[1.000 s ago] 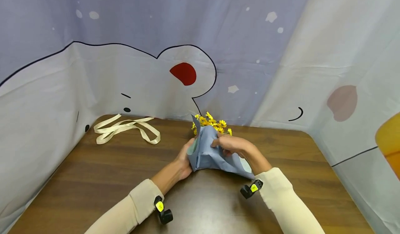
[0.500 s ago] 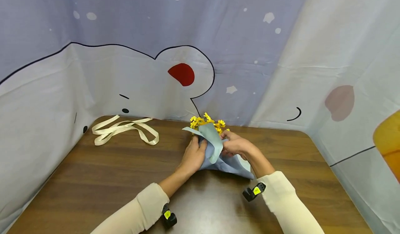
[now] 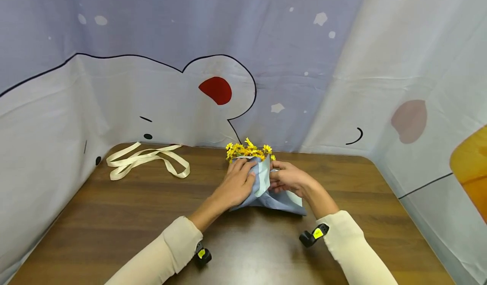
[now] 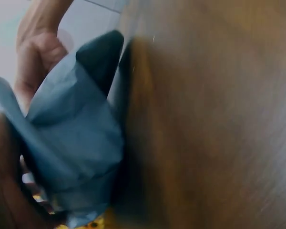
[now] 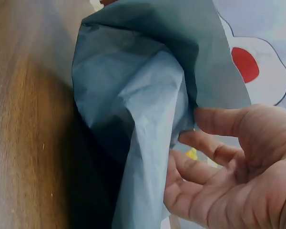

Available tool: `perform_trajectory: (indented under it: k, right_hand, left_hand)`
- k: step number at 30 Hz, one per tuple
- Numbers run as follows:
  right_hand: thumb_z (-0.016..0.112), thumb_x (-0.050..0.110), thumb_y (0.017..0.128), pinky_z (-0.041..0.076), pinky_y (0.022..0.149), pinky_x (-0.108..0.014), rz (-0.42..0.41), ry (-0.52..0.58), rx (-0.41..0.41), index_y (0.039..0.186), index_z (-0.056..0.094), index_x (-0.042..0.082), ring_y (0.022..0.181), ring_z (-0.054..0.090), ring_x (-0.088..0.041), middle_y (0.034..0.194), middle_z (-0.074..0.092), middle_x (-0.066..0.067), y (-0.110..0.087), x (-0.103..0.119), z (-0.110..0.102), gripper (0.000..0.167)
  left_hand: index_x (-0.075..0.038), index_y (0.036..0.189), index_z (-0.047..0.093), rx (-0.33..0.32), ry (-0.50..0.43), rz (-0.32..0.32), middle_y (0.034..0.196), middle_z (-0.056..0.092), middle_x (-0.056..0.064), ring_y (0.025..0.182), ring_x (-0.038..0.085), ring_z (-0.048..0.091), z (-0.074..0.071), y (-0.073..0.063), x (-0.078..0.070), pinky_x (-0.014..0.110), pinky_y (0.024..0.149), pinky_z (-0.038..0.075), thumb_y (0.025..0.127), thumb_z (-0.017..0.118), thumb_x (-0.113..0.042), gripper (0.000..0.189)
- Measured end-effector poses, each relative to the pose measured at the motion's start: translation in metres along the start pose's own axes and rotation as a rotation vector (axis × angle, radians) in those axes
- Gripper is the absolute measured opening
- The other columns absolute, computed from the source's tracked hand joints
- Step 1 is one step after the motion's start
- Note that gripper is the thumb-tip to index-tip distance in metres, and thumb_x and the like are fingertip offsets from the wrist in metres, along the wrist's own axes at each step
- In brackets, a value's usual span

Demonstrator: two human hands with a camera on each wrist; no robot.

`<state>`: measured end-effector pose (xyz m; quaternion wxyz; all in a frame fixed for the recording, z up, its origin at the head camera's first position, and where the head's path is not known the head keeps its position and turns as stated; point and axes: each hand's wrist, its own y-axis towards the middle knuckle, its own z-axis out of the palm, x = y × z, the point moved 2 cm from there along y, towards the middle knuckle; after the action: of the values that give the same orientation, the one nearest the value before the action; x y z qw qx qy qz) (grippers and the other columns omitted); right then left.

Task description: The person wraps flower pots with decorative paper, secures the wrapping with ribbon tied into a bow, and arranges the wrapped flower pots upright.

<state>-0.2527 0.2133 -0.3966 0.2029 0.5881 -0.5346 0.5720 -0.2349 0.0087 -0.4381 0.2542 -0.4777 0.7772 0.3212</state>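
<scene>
A bunch of yellow flowers [image 3: 251,150] lies in blue-grey wrapping paper [image 3: 283,202] with a pale inner side, in the middle of the table's far half. My left hand [image 3: 236,182] lies over the paper's left side, fingers bent round the fold just below the blooms. On the right, my right hand [image 3: 291,178] holds the paper with thumb and fingers; the right wrist view shows its fingertips [image 5: 207,119] at the paper's edge. The stems are hidden inside. In the left wrist view the folded paper [image 4: 81,138] is blurred, and only part of the left hand shows.
A loose cream ribbon [image 3: 152,158] lies in loops at the table's far left. The brown wooden table [image 3: 133,217] ends at a printed curtain [image 3: 171,90] behind and along the sides.
My left hand has moved from beneath the paper's left edge to on top, folding the flap over to the right. The flowers show more. My right hand stays nearly in place.
</scene>
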Motion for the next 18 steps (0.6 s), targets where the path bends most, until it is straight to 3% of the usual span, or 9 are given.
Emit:
perform_trajectory:
  k: [4, 8, 10, 12, 14, 16, 18]
  right_hand:
    - [0.047, 0.019, 0.118, 0.065, 0.093, -0.043, 0.016, 0.016, 0.01, 0.145, 0.057, -0.003, 0.099, 0.077, -0.023, 0.112, 0.079, -0.011, -0.002, -0.001, -0.003, 0.036]
    - [0.029, 0.06, 0.121, 0.061, 0.112, -0.056, 0.043, 0.026, 0.017, 0.155, 0.051, -0.009, 0.125, 0.076, -0.041, 0.143, 0.068, -0.029, -0.007, 0.005, -0.005, 0.08]
    - [0.026, 0.075, 0.115, 0.059, 0.115, -0.059, 0.046, 0.007, -0.002, 0.152, 0.054, -0.008, 0.129, 0.074, -0.044, 0.146, 0.068, -0.032, -0.009, 0.009, -0.005, 0.095]
    - [0.036, 0.078, 0.112, 0.061, 0.112, -0.058, 0.034, -0.06, -0.038, 0.145, 0.063, -0.005, 0.124, 0.077, -0.039, 0.139, 0.073, -0.025, -0.011, 0.013, -0.005, 0.093]
    - [0.053, 0.071, 0.111, 0.063, 0.106, -0.054, -0.008, -0.163, -0.11, 0.134, 0.072, -0.002, 0.114, 0.077, -0.031, 0.13, 0.077, -0.018, -0.01, 0.016, -0.004, 0.078]
    - [0.066, 0.061, 0.108, 0.064, 0.102, -0.051, -0.068, -0.287, -0.211, 0.13, 0.076, 0.002, 0.112, 0.076, -0.028, 0.126, 0.08, -0.014, -0.006, 0.021, -0.003, 0.063]
    - [0.07, 0.054, 0.108, 0.062, 0.102, -0.05, -0.134, -0.386, -0.291, 0.13, 0.077, 0.003, 0.116, 0.075, -0.03, 0.128, 0.08, -0.015, 0.003, 0.026, -0.001, 0.055]
  left_hand:
    - [-0.008, 0.156, 0.058, 0.078, 0.141, -0.014, 0.173, 0.044, 0.023, 0.164, 0.045, 0.034, -0.014, -0.001, -0.012, 0.066, 0.131, 0.038, 0.112, 0.041, -0.029, 0.052]
    - [-0.011, 0.154, 0.057, 0.105, 0.206, -0.015, 0.177, 0.037, 0.023, 0.17, 0.045, 0.026, -0.014, 0.003, -0.014, 0.067, 0.136, 0.03, 0.108, 0.037, -0.033, 0.054]
    - [-0.011, 0.152, 0.058, 0.105, 0.213, -0.003, 0.179, 0.035, 0.024, 0.173, 0.047, 0.019, -0.012, 0.004, -0.014, 0.068, 0.14, 0.022, 0.107, 0.037, -0.034, 0.055]
    - [-0.011, 0.15, 0.058, 0.105, 0.206, 0.01, 0.18, 0.033, 0.025, 0.175, 0.049, 0.015, -0.009, 0.006, -0.014, 0.068, 0.142, 0.015, 0.107, 0.037, -0.034, 0.054]
    - [-0.01, 0.149, 0.058, 0.106, 0.203, 0.024, 0.181, 0.032, 0.026, 0.176, 0.05, 0.012, -0.006, 0.007, -0.014, 0.068, 0.142, 0.012, 0.107, 0.038, -0.035, 0.053]
    - [-0.01, 0.149, 0.058, 0.107, 0.197, 0.03, 0.181, 0.031, 0.027, 0.175, 0.05, 0.014, -0.003, 0.007, -0.015, 0.07, 0.141, 0.015, 0.107, 0.039, -0.035, 0.052]
    - [-0.009, 0.149, 0.057, 0.108, 0.202, 0.035, 0.181, 0.032, 0.027, 0.174, 0.051, 0.015, -0.001, 0.007, -0.016, 0.071, 0.14, 0.019, 0.109, 0.039, -0.034, 0.051]
